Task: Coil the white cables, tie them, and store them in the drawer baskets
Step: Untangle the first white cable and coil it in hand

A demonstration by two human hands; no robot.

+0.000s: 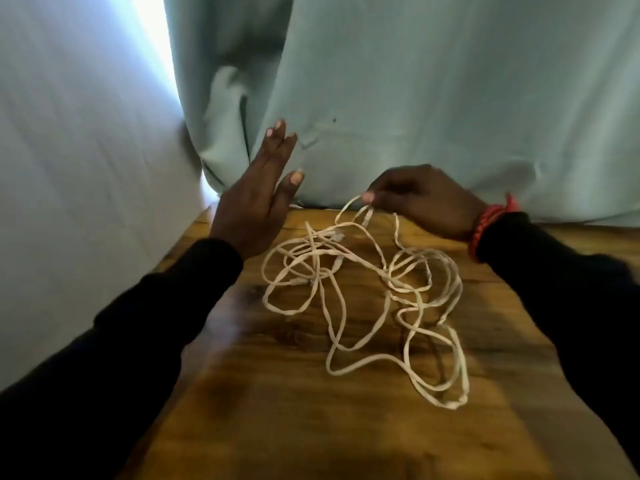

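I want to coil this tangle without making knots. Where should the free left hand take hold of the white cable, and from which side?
Probably at the connector end lying on top of the white cable tangle, near the far edge of the wooden table. Come from above and the left, where the open left hand hovers. The right hand already pinches a raised loop beside it.

You sit in what looks like a home room: pale curtains [415, 98] hang behind your worn wooden surface [277, 393].
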